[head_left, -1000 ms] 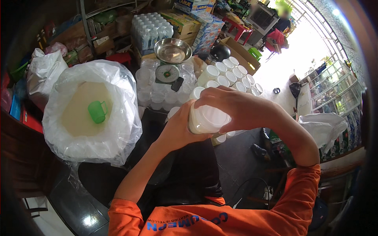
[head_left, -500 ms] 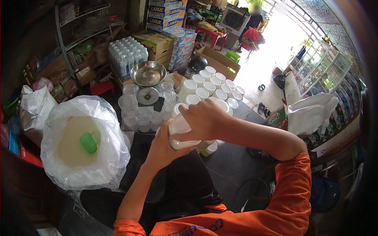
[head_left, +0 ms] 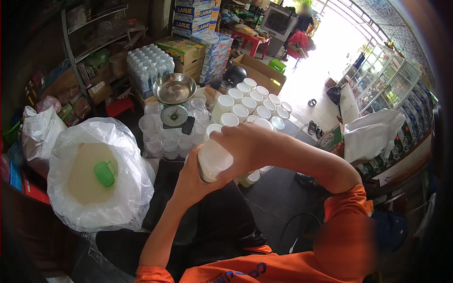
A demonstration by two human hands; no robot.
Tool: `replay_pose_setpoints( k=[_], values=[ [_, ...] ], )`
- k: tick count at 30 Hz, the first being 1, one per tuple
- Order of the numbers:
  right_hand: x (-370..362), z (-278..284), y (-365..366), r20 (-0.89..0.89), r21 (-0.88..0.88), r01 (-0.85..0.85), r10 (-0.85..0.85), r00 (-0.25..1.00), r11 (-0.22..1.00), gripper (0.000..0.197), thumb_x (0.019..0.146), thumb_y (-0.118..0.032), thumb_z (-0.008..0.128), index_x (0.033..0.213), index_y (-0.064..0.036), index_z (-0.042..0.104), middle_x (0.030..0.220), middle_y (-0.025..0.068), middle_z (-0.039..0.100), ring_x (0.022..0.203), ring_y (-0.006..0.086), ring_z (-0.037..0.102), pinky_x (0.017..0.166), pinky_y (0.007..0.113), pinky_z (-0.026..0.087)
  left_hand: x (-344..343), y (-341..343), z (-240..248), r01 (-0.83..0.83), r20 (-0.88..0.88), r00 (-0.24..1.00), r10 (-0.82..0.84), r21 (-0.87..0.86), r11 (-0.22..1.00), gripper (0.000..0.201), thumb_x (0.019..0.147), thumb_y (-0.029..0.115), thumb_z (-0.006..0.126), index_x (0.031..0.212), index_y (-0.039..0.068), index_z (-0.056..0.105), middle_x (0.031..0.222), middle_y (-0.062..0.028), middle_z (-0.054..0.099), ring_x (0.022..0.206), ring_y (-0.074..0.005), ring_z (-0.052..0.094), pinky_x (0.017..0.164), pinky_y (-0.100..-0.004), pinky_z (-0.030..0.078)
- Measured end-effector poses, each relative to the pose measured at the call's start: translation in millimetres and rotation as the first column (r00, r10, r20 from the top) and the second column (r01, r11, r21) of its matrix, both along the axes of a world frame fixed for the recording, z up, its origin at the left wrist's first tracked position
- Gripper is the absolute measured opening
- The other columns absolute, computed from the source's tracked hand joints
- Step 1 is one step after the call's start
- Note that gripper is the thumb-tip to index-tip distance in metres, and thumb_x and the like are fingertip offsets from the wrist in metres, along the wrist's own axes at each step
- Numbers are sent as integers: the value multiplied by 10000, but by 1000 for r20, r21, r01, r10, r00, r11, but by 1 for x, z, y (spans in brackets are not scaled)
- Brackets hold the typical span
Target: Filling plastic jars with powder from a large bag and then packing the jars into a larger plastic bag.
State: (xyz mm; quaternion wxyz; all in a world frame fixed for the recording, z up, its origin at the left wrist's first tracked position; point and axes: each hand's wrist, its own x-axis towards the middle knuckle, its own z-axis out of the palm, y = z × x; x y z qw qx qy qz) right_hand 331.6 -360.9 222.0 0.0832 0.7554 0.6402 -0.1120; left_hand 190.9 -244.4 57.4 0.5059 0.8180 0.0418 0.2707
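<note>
A plastic jar with a white lid (head_left: 214,159) is held in front of me, above my lap. My left hand (head_left: 189,185) wraps around its side from the left and below. My right hand (head_left: 245,147) grips the lid's edge from the right, its fingers bent over the rim. Just beyond stand rows of similar lidded jars (head_left: 239,111), filled with something pale. To my left, an opened clear plastic bag (head_left: 134,162) holds pale granular stuff, with a green plastic mug (head_left: 104,173) lying on it.
Past my hands, a dial scale (head_left: 174,116) with a steel bowl (head_left: 175,88) rests on packed clear containers (head_left: 153,137). Cartons (head_left: 216,47) and shrink-wrapped bottles (head_left: 150,66) stand behind. At the right are a glass cabinet (head_left: 389,82) and a white sack (head_left: 373,134). Someone is near the bright doorway.
My right hand has turned on the lid and shifted toward its far right edge, showing more of the lid's top. The jar has tilted slightly; my left hand still holds it.
</note>
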Motion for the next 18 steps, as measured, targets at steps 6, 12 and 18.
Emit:
replay_pose_setpoints(
  k=[6, 12, 18],
  values=[
    [-13, -15, -2, 111, 110, 136, -148, 983, 985, 858, 800, -727, 702, 995, 100, 584, 777, 211, 703, 695, 393, 732, 646, 461, 590, 1, -2, -2, -8, 28, 1000, 8, -22, 1000, 1048, 679, 393, 971, 1466, 19, 390, 1322, -242, 615, 1205, -411, 652, 974, -474, 545],
    [-3, -25, -19, 65, 252, -92, 77, 995, 963, 968, 863, -807, 592, 1362, 19, 517, 1199, 293, 637, 954, 399, 712, 827, 505, 573, -3, 6, -6, 30, -101, 994, -44, -130, 991, 1111, 682, 393, 968, 1512, -8, 349, 1368, -276, 581, 1270, -438, 610, 1029, -474, 518],
    [26, -39, -16, 263, 293, -566, 505, 822, 770, 879, 921, -723, 583, 1588, -192, 369, 1452, 209, 522, 1119, 350, 646, 887, 454, 518, -1, 16, -5, 159, -46, 986, -160, -17, 987, 1125, 731, 362, 941, 1550, -42, 282, 1498, -280, 461, 1402, -431, 486, 1143, -478, 423]
  ],
)
